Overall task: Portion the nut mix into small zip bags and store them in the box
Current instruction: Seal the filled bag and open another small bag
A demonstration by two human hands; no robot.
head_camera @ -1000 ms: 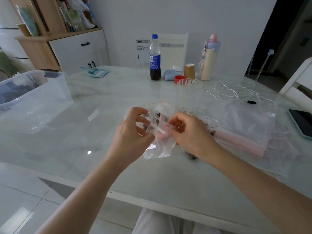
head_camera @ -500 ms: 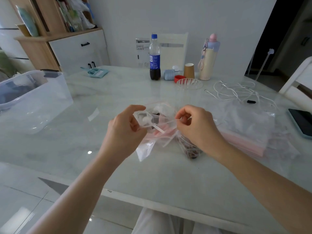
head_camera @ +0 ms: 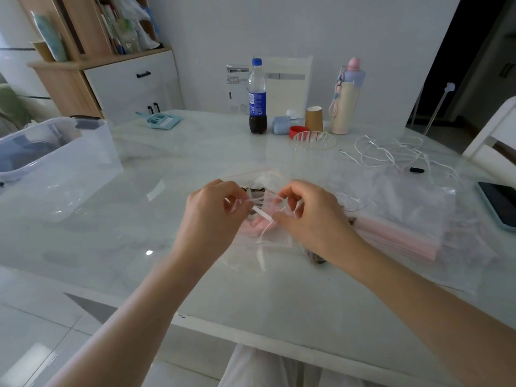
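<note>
A small clear zip bag hangs above the marble table between my two hands. My left hand pinches its top edge on the left, and my right hand pinches the same edge on the right. Behind my hands lies a larger clear bag of dark nut mix, partly hidden. A few dark nuts show under my right wrist. A stack of empty zip bags with pink strips lies to the right. The clear plastic storage box stands at the left.
At the back of the table stand a cola bottle, a paper cup, a pink-capped flask and a clear glass bowl. White cables sprawl at the right, and a phone lies at the right edge.
My hands have drawn closer together along the small bag's top edge and moved a little away from me. The bag hangs lower between them than before.
</note>
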